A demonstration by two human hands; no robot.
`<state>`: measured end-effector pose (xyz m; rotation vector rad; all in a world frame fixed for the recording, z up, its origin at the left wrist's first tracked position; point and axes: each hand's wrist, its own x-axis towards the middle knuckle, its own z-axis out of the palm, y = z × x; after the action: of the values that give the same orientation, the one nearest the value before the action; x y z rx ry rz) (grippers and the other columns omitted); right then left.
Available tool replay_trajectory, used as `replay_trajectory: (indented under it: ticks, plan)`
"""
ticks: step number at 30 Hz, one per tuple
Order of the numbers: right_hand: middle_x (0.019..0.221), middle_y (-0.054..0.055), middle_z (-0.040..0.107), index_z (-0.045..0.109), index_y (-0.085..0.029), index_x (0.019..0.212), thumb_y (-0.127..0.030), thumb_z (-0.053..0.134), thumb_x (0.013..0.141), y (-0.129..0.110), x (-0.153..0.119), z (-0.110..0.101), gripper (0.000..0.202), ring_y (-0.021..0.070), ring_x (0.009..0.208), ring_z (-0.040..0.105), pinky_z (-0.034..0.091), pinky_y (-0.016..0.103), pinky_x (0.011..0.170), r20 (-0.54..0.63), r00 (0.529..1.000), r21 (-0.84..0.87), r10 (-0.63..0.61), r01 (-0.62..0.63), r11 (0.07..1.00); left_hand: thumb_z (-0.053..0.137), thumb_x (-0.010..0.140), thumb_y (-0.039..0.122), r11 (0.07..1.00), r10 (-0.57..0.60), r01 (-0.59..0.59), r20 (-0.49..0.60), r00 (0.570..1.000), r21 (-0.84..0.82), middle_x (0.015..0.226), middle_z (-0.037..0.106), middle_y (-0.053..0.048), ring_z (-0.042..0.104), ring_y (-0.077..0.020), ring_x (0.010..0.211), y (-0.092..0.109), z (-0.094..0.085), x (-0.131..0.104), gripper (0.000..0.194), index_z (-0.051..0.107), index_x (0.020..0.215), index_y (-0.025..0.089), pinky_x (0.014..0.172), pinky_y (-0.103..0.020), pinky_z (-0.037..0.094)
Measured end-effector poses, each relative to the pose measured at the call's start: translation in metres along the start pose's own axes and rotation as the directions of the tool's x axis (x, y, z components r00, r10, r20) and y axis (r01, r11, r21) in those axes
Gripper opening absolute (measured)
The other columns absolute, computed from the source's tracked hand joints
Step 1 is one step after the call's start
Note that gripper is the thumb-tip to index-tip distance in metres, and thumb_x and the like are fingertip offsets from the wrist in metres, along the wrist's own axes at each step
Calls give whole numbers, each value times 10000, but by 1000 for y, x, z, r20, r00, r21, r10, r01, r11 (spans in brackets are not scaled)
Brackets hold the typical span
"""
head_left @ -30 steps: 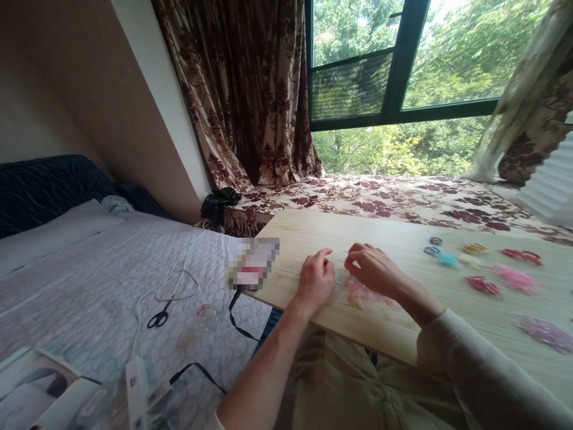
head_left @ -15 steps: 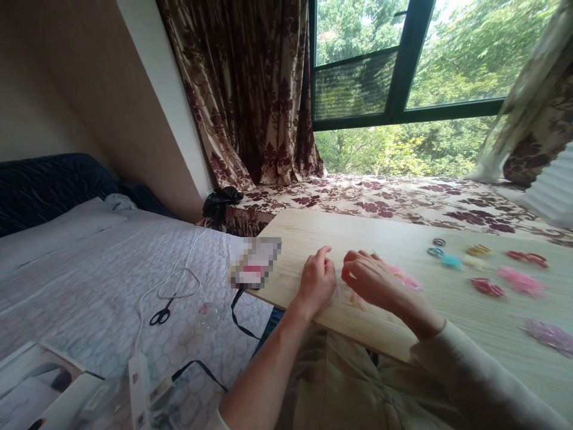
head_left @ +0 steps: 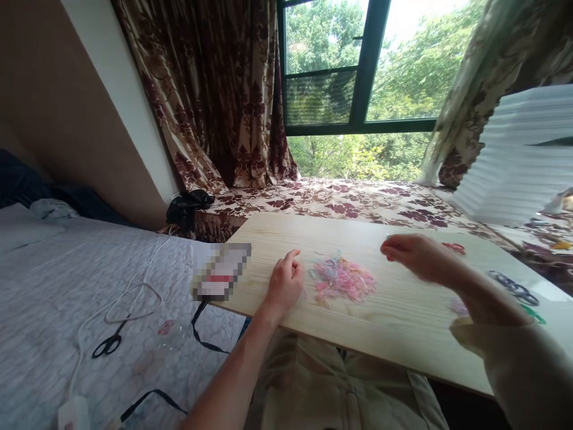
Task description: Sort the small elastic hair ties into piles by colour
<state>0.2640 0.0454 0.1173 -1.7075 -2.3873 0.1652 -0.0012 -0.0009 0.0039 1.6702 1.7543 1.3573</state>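
My left hand (head_left: 285, 279) rests on the pale wooden board (head_left: 268, 233), its fingers curled and the index finger partly stretched. Just to its right lies a loose pile of small pink, blue and yellow elastic bands (head_left: 347, 279). Over the board's right half, my right hand (head_left: 409, 255) is held with fingertips pinched together; whatever is between them is too small or hidden. Red bands (head_left: 454, 247) show behind its wrist. Beyond the forearm lie dark purple bands (head_left: 514, 288) and green bands (head_left: 533, 313). A pale lilac clump (head_left: 459, 306) is partly covered by the arm.
A blurred-out flat object (head_left: 221, 272) with a black strap sits on the board's left corner. On the bed (head_left: 147, 352) are scissors (head_left: 107, 345), a white cable (head_left: 156, 292) and a power strip (head_left: 74, 413). White foam sheeting (head_left: 514, 155) stands at the right, near the window.
My right hand has moved from beside the left hand across to the right, uncovering the mixed pile. My left hand stays near the pile. The view has turned right.
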Motion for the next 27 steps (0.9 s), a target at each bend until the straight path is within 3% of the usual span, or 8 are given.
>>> replay_trajectory:
  ticks: [2,4,8,14,18,23,27]
  plan:
    - [798,65,715,718,-165,877,-257,496,935,21,11,-17,247,158,716,622,470,291,679,-19,995,-73,102,-103,992,508,846,159,1000,-1,1,3,1000,0,869,666,-29,634,-184,912,0,0,0,392,602,1227,176,908,-323,500]
    - [943,69,701,698,-157,982,-315,528,962,36,25,-27,233,163,823,636,514,320,750,8,983,-137,182,-180,974,523,847,170,1000,0,0,9,1000,0,860,662,-21,637,-175,882,-1,1,0,389,603,1227,180,881,-311,508]
    - [1266,73,601,618,-206,1211,-388,562,966,45,49,-23,310,198,1062,615,542,382,872,105,951,-223,289,-261,939,538,846,174,1000,11,-11,15,1000,3,861,667,-28,639,-169,851,-3,2,0,348,630,1182,168,846,-302,516]
    - [1261,75,601,617,-198,1220,-378,534,981,48,56,-5,310,212,1094,609,530,386,893,180,918,-282,352,-295,913,559,835,163,999,31,-31,16,999,7,874,679,-41,634,-175,875,-6,4,0,306,661,1124,157,856,-310,516]
    - [1260,81,601,598,-193,1239,-387,565,965,48,58,-10,338,211,1071,614,537,416,893,177,908,-287,379,-320,903,562,834,168,999,38,-38,12,999,10,878,682,-35,635,-176,897,-6,4,-1,304,667,1120,174,881,-312,511]
    - [1231,75,612,609,-185,1212,-390,532,982,28,55,-43,318,197,1054,620,537,406,889,22,935,-235,354,-339,911,555,838,188,999,29,-30,8,1000,13,879,682,-34,637,-186,922,-4,3,-1,304,671,1119,185,916,-332,501]
    - [899,74,692,710,-145,977,-329,523,968,-4,32,-47,263,192,880,642,489,344,787,-193,962,-97,192,-214,972,557,835,197,1000,15,-15,8,1000,26,856,676,-28,641,-187,899,-2,2,0,303,676,1114,188,907,-330,506]
